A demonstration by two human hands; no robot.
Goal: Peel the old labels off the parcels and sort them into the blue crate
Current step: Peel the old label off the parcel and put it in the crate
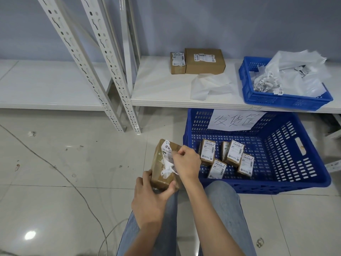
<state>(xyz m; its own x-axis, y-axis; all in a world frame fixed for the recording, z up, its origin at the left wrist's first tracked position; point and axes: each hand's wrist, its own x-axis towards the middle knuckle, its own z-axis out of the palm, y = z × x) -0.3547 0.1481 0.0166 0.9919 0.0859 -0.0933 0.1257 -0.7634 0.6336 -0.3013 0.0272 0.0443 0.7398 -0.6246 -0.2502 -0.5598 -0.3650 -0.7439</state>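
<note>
Parcel: a small brown parcel (pixel 164 165) is being held above the tiled floor (pixel 55 182), just left of the crate and over the person's knees.
Left hand: the left hand (pixel 149 202) is being wrapped round the parcel's near end, thumb on one side and fingers on the other, so the parcel is being gripped.
Right hand: the right hand (pixel 186 163) is being closed in a pinch on the label's loose edge near the parcel's top right side.
Label: the white label (pixel 168 159) is being lifted in torn, crumpled strips; part of it is seen to be stuck to the parcel yet.
Crate: the blue crate (pixel 287 163) is being kept on the floor to the right, with a handwritten paper sign (pixel 234 120) on its far wall; several small parcels (pixel 226 157) with labels are lying inside it.
Shelf: two more boxes (pixel 197 61) are being kept on the white shelf (pixel 166 89), well apart from a smaller blue basket (pixel 254 100) filled with peeled scraps and plastic.
Advice: the label is probably best pulled low and slowly, close to the surface, so that it is being drawn off whole rather than torn further; the parcel is best being braced firmly by the left hand throughout.
Risk: thin remnants may be left behind and may need picking off separately.
</note>
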